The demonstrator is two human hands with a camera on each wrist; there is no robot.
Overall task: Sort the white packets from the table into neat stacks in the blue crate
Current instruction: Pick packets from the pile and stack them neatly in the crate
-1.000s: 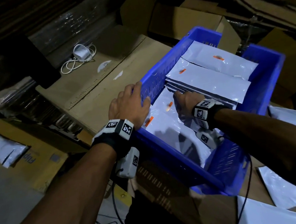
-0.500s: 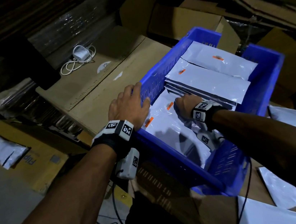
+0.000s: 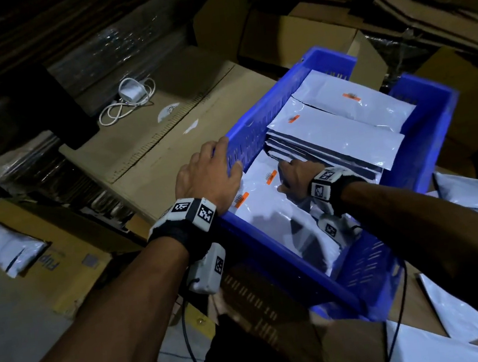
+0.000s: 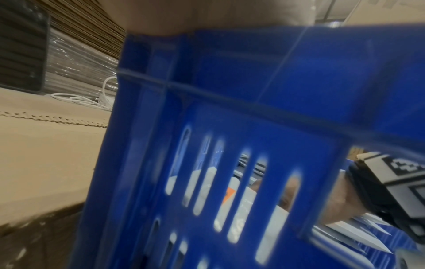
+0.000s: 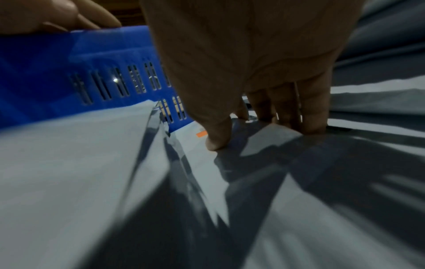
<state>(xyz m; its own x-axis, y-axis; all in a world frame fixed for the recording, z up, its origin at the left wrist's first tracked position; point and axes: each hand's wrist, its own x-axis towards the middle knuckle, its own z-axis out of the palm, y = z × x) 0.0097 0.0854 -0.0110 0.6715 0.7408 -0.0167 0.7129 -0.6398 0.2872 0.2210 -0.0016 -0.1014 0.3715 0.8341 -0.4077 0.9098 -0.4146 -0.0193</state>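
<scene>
While the left hand [image 3: 207, 182] lies over the near-left rim of the slotted blue plastic crate [image 3: 426, 138], its fingers [image 3: 221, 149] are curled over the rim's top edge and grip it, with the thumb reaching down inside the wall. Inside the crate, the right hand [image 3: 294, 175] is palm-down on the flat white plastic packets with small orange labels [image 3: 268, 207] that cover the near part of the floor; seen from the right wrist, its fingers [image 5: 308, 109] point straight down, their tips tucked at the foot of the neighbouring stack, and the thumb presses onto the flat packet beside an orange label (whether anything is pinched between them cannot be told). That neighbouring stack of white packets [image 3: 335, 137] stands several layers high across the middle of the crate, and a second white stack [image 3: 351, 99] lies just behind it against the far wall. Loose white packets [image 3: 477, 198] lie on the surface to the right of the crate, well apart from the hands. To the left, a coiled white cable with a charger [image 3: 129, 98] rests on flattened brown cardboard [image 3: 166, 147].
</scene>
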